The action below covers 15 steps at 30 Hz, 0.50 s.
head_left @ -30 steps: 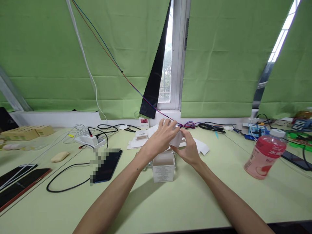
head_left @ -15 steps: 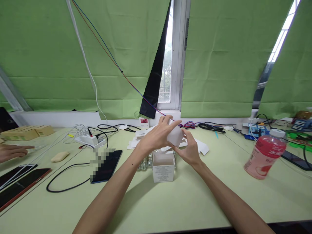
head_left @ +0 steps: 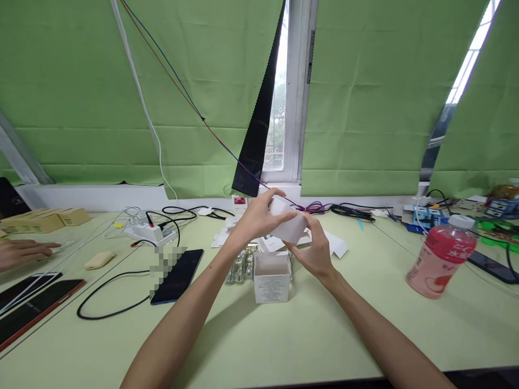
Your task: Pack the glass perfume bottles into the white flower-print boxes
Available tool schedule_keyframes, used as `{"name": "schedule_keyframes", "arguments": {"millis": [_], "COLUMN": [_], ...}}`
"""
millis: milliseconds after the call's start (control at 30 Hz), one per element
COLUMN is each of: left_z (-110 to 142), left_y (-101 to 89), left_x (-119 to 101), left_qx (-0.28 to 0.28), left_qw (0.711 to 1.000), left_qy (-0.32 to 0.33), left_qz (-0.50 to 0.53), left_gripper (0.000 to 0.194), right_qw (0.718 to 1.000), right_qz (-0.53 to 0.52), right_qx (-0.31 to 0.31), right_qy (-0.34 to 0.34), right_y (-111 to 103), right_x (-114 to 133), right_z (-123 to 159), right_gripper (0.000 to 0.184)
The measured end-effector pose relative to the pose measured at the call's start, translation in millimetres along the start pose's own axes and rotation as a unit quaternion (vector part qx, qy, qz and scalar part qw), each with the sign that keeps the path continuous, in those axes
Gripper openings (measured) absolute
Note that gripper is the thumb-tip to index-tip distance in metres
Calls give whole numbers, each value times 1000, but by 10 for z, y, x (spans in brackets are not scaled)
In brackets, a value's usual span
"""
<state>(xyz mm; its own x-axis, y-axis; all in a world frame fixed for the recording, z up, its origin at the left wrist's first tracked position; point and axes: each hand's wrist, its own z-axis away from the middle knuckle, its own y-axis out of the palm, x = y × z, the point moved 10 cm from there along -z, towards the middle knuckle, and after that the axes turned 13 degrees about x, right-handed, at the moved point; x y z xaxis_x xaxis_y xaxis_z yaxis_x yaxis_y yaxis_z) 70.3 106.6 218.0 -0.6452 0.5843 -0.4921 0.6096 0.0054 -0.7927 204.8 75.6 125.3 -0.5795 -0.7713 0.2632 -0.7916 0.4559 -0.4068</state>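
Note:
Both my hands hold a small white object (head_left: 288, 226) in the air above an open white cardboard box (head_left: 272, 276) on the green table. My left hand (head_left: 257, 217) grips the object from the top and left, fingers curled over it. My right hand (head_left: 315, 249) supports it from below and the right, thumb pressed on its side. Shiny clear-wrapped items (head_left: 240, 265) lie just left of the box. White papers (head_left: 333, 243) lie behind my hands.
A dark phone (head_left: 178, 275) with a black cable (head_left: 106, 295) lies to the left. A white power strip (head_left: 146, 232) sits further back. A pink drink bottle (head_left: 441, 261) stands at the right. Another person's hand (head_left: 22, 253) rests at the far left near two tablets (head_left: 30, 304).
My hands have lifted and turned the white object slightly; my left hand shifted left and up, uncovering the shiny wrapped items. Another person's hand came in at the far left.

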Motion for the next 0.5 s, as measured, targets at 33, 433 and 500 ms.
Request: {"name": "schedule_keyframes", "arguments": {"millis": [33,433,500], "left_z": [9,92,102], "left_y": [-11,-53,-48], "left_x": [-15,-259,-279], "left_qx": [-4,-59,-59], "left_qw": [1000,996,995], "left_qy": [-1,66,68], "left_qz": [-5,-32,-40], "left_gripper": [44,14,15], "right_qw": [1000,999,999], "right_qz": [2,27,27], "right_qx": [-1,-12,-13], "right_qy": [-2,-22,-22], "right_y": [-5,-40,-38], "right_x": [7,92,90], "right_z": [-1,-35,-33], "right_gripper": [72,74,74]}}
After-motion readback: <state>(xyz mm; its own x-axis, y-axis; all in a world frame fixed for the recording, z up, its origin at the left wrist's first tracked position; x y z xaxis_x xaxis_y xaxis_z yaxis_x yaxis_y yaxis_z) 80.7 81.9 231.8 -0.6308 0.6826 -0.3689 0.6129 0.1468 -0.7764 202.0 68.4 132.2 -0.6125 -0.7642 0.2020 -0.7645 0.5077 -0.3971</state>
